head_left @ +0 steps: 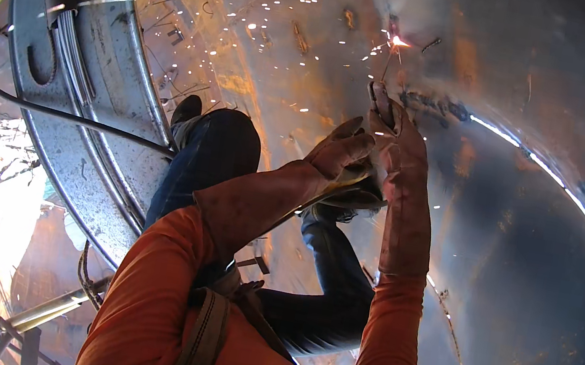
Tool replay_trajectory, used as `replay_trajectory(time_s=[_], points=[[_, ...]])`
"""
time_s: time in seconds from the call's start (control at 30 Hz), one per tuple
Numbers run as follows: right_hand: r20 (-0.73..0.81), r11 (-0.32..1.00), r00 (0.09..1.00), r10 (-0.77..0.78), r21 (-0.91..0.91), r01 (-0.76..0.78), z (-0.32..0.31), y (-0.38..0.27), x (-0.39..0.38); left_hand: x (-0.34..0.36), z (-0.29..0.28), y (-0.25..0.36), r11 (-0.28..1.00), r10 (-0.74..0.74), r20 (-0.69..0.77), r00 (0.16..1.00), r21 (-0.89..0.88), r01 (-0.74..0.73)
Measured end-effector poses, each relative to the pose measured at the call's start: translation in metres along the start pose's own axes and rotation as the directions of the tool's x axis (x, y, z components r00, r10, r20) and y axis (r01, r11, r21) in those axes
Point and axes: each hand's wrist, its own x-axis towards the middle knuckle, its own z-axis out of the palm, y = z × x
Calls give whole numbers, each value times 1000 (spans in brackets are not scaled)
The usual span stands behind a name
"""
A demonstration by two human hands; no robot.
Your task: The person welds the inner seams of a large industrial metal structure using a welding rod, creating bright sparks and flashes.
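My right hand (399,135), in a brown leather welding glove, is closed around an electrode holder (378,95) that its fingers mostly hide. From it a thin welding rod (387,65) points up to a bright arc (398,42) on the steel plate (478,43). Sparks fly off to the left. My left hand (344,152), gloved alike, is beside my right wrist, lower and to the left. Its fingers are curled in, and what they hold, if anything, is hidden.
A curved metal rim (105,74) rises at the left, with a bundle of rods (75,49) and a dark cable (71,116) across it. At the right, a bright curved gap (563,184) runs through the plate. My bent legs (217,147) are below my hands.
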Motion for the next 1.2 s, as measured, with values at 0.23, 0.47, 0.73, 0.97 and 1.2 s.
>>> replay_trajectory(time_s=[0.23,0.47,0.73,0.97,1.2], points=[[-560,953,773,297,115,-282,11,-6,6,34,-30,-21,952,142,270,952,227,-206],[-518,779,810,276,-373,-504,42,-24,6,20,-14,-4,869,252,329,910,337,-362],[-454,934,822,344,260,-247,17,-3,15,-10,12,21,999,-48,147,988,31,44],[-263,981,947,187,5,-192,-10,8,12,-3,-2,3,994,20,174,984,-108,-1],[-532,959,798,283,144,-244,9,-1,13,19,-20,-2,996,16,141,990,89,-29]])
